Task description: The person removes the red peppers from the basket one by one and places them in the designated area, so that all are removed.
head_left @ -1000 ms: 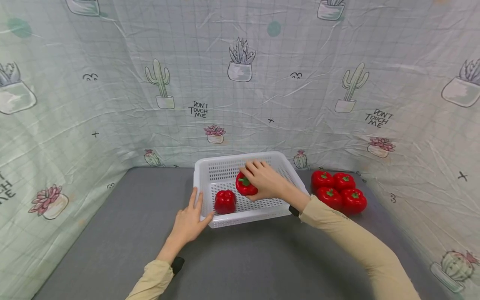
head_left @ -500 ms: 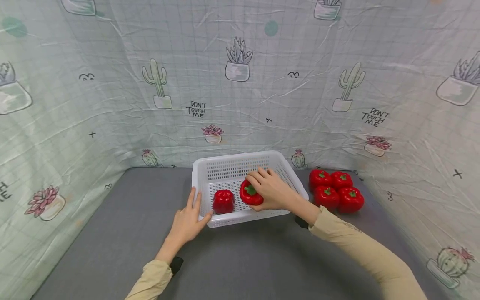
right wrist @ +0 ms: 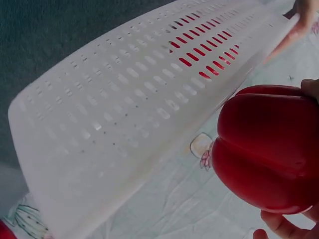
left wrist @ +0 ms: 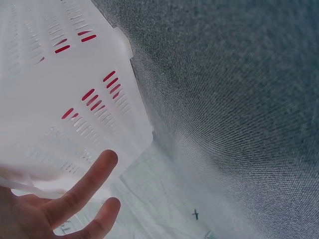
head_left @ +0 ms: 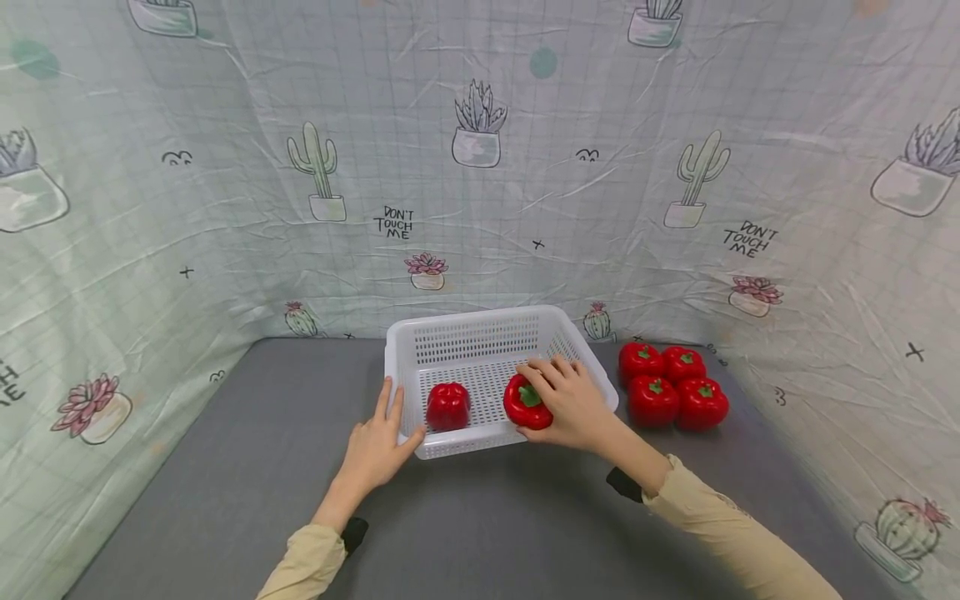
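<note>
Against the creased, plant-printed sheet (head_left: 375, 100) and the matte grey counter (head_left: 225, 467), the white basket (head_left: 480, 315) stays put while the held red pepper (head_left: 517, 407) has shifted rightward and nearer the person, widening the gap from the upturned pepper (head_left: 448, 407) inside; its spot in the basket seems unsettled, since the right-wrist view shows it above the rim. The left hand (head_left: 375, 450) lies with straight, spread fingers at the basket's near left corner; the right hand (head_left: 573, 404) grips the held pepper. The basket is smooth, slotted, apparently plastic. Four glossy, lobed peppers (head_left: 654, 402) cluster right of it on the counter, each with a small green stem; the held one's stem (head_left: 529, 395) shows too.
</note>
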Available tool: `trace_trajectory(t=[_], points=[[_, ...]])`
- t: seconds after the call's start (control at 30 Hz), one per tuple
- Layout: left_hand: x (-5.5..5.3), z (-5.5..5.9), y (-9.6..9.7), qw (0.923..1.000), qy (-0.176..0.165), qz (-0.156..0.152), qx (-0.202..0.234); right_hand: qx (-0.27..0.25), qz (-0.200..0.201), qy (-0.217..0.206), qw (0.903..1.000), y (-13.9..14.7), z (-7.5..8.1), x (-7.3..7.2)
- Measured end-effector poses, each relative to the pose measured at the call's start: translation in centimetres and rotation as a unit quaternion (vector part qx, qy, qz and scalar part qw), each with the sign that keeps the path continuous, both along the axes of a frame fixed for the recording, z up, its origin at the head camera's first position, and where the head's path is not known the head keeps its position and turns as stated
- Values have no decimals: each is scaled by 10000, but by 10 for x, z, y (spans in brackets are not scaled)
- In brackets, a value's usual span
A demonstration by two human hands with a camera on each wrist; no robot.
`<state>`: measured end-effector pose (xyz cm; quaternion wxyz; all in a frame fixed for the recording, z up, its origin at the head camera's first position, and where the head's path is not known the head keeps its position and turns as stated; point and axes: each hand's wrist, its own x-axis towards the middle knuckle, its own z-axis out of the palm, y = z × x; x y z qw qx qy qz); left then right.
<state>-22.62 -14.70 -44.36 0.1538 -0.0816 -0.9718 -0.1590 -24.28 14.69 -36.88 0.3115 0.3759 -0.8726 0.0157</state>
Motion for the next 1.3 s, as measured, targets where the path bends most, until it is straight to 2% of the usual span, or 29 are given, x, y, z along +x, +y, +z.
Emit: trace_trajectory(t=[0.17, 0.67, 1.03, 1.3], points=[[0, -1, 0, 10000, -14, 9, 21, -416, -141, 12, 9990, 10, -4, 8], [1, 0, -1, 10000, 22, 34, 43, -912, -578, -225, 9939, 47, -16, 28], [1, 2, -1, 9999, 113, -19, 28, -796, -891, -131, 9928, 75, -25, 40], [1, 1, 0, 9999, 129, 12, -48, -749, -1208, -300, 9894, 99, -34, 48]])
